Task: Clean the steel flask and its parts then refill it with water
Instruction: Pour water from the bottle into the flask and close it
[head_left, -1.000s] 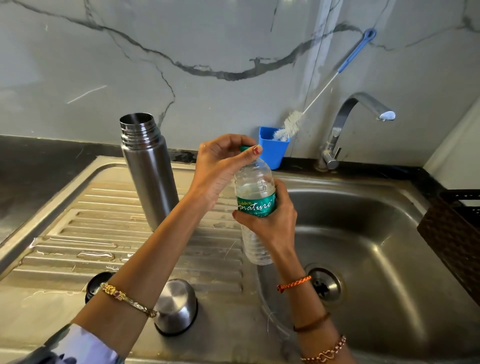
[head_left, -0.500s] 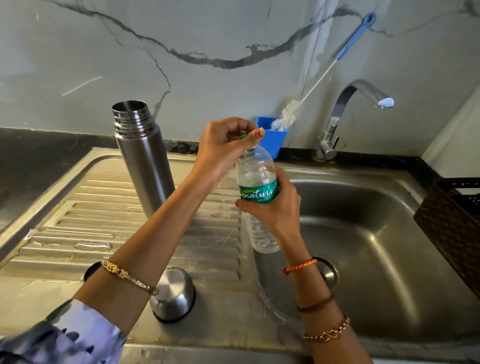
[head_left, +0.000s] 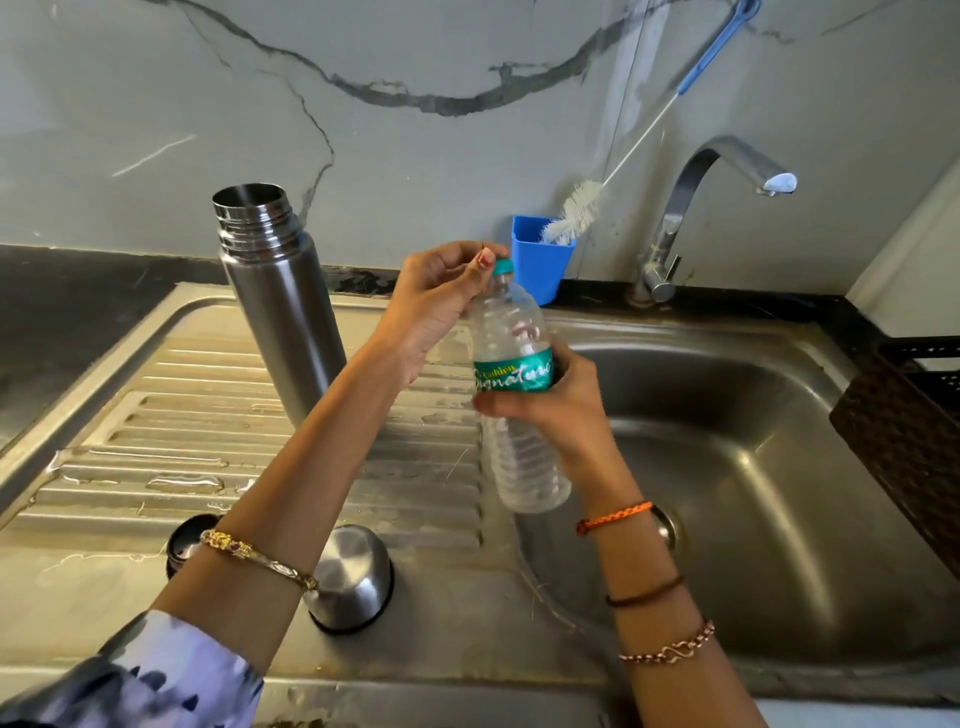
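The open steel flask (head_left: 280, 296) stands upright on the ribbed drainboard (head_left: 208, 441), its mouth uncovered. A clear plastic water bottle (head_left: 519, 395) with a green label is held over the sink's left edge. My right hand (head_left: 550, 400) grips it around the label. My left hand (head_left: 441, 301) pinches the green cap (head_left: 503, 266) at the bottle's top. The flask's steel cup lid (head_left: 353, 577) lies upside down near the front of the drainboard. A dark stopper (head_left: 184, 543) sits beside it, partly hidden by my left forearm.
The steel sink basin (head_left: 753, 467) lies at right with its drain partly behind my right wrist. A blue cup (head_left: 540, 260) holding a bottle brush (head_left: 576, 208) stands by the tap (head_left: 727, 166). A dark woven basket (head_left: 904, 436) sits at the right edge.
The bottle has tilted slightly and my left hand's fingers have turned on the cap, which now shows. The flask and its parts have stayed put.
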